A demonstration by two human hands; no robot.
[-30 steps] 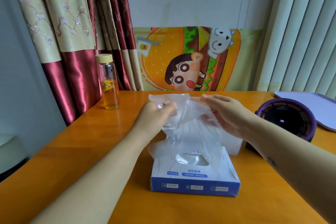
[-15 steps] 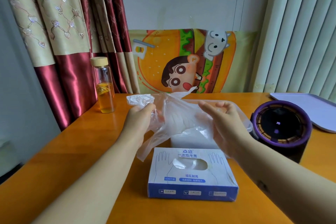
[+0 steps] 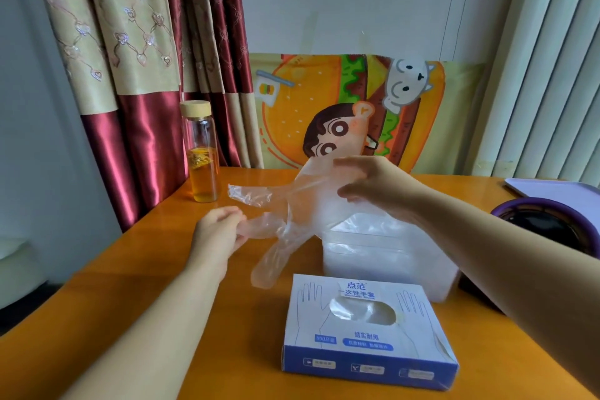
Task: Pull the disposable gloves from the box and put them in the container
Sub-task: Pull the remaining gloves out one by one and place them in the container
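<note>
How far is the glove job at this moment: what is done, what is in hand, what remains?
Done: one clear glove is fully out of the blue box. In hand: the left hand pinches one of its fingers, the right hand holds its wide end, above the table. Left: it is not yet in the translucent container behind the box, and more gloves show in the box opening.

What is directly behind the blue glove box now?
A translucent plastic container stands behind the glove box. The clear glove, held by the left hand and right hand, covers much of its top, so its contents cannot be seen.
</note>
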